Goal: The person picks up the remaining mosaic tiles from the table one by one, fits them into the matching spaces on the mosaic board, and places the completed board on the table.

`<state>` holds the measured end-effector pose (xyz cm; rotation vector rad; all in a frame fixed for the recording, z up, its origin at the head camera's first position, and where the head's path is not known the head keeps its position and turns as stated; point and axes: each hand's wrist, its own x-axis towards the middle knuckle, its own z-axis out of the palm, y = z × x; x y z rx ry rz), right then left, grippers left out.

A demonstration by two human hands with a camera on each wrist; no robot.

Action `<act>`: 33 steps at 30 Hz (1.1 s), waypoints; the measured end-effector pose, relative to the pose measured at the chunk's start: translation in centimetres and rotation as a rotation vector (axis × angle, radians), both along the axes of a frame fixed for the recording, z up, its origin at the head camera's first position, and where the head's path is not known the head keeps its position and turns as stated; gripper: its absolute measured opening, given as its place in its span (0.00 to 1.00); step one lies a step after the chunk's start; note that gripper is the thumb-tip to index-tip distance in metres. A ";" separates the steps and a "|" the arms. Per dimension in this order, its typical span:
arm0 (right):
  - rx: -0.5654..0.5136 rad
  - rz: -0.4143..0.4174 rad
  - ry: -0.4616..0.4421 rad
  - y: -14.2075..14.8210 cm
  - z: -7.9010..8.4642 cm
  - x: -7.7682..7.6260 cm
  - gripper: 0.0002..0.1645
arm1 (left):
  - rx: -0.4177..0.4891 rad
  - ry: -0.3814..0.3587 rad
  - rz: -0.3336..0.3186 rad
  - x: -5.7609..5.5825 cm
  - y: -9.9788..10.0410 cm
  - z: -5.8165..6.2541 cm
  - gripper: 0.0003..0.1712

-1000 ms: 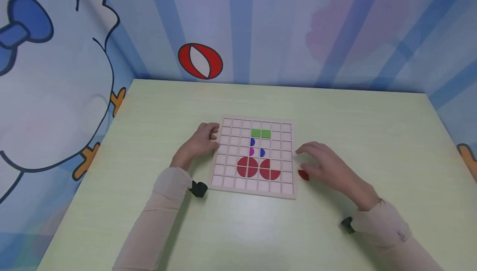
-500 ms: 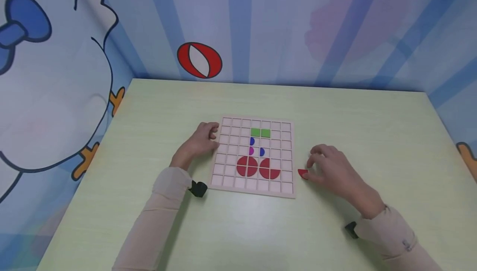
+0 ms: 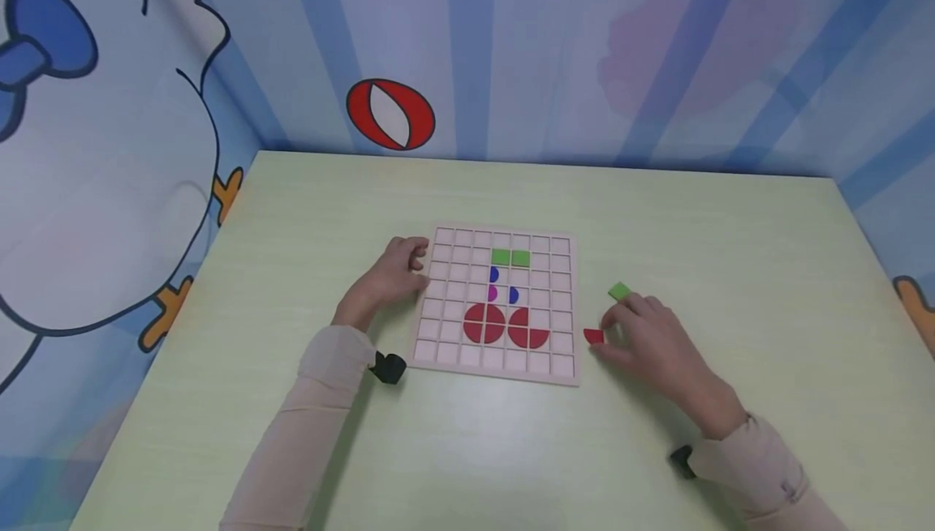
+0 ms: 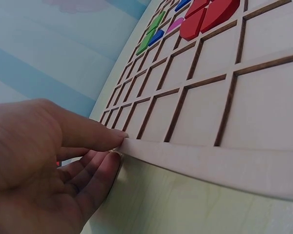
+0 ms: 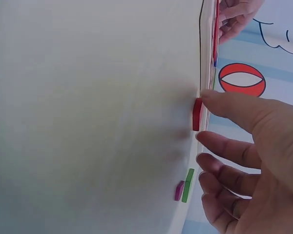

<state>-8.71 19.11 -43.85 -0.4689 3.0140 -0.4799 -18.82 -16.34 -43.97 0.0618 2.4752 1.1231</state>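
A pale wooden grid board (image 3: 449,344) lies on the table. Its cells hold two green squares (image 3: 510,258), blue half circles (image 3: 514,295), a magenta half circle (image 3: 493,293) and red quarter pieces (image 3: 484,323). My left hand (image 3: 394,273) rests at the board's left side; in the left wrist view its thumb lies straight with the tip at the rim. Right of the board, my right hand (image 3: 657,348) reaches to a loose red quarter piece (image 3: 593,336). In the right wrist view its thumb tip overlaps that red piece (image 5: 197,115), while the index fingertip sits just past the other end.
A loose green square (image 3: 619,291) lies beyond the right hand's fingers. Beside it, in the right wrist view, is a small purple piece (image 5: 179,190). A patterned wall (image 3: 526,52) stands behind the table's far edge.
The right hand first drew back, then brought thumb and index finger to the loose red quarter piece. The loose green square has come into view behind its fingers. The left hand stayed put.
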 end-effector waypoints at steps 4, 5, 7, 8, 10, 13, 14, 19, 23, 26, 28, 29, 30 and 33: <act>-0.006 -0.011 0.011 -0.1 -0.1 0.1 0.16 | 0.003 0.003 -0.005 0.0 0.0 0.0 0.37; -0.008 -0.012 0.010 -0.1 -0.1 0.1 0.16 | 0.003 0.005 -0.005 0.1 0.0 0.0 0.37; -0.011 -0.011 0.005 -0.2 -0.1 0.1 0.15 | 0.001 0.004 -0.005 0.1 0.0 0.1 0.37; -0.012 -0.011 0.002 -0.2 -0.1 0.1 0.14 | 0.000 0.004 -0.004 0.1 0.0 0.1 0.37; -0.014 -0.008 -0.006 -0.3 -0.1 0.0 0.14 | -0.002 0.003 -0.003 0.2 0.0 0.1 0.37; -0.012 -0.007 -0.018 -0.3 -0.1 -0.1 0.13 | -0.005 -0.003 -0.002 0.2 0.0 0.2 0.37; -0.011 -0.006 -0.021 -0.3 -0.1 -0.1 0.13 | -0.007 -0.006 -0.001 0.2 0.0 0.3 0.37; -0.018 0.004 -0.049 -0.2 -0.1 -0.2 0.13 | -0.010 -0.006 -0.001 0.1 -0.1 0.3 0.37; -0.031 0.016 -0.082 0.0 0.2 -0.3 0.13 | -0.008 0.000 -0.006 0.1 -0.1 0.3 0.37; -0.037 0.030 -0.094 0.0 0.4 -0.3 0.13 | -0.006 -0.002 -0.008 0.1 -0.1 0.3 0.37; -0.039 0.038 -0.099 0.1 0.6 -0.3 0.13 | -0.005 -0.002 -0.010 0.1 -0.1 0.2 0.37; -0.042 0.042 -0.102 0.1 0.7 -0.3 0.12 | -0.004 -0.002 -0.010 0.1 -0.1 0.2 0.37; -0.047 0.043 -0.108 0.1 0.7 -0.3 0.13 | -0.002 -0.003 -0.009 0.1 -0.1 0.2 0.38; -0.054 0.026 -0.119 0.1 0.9 -0.2 0.14 | 0.004 -0.005 -0.009 0.0 -0.1 0.1 0.38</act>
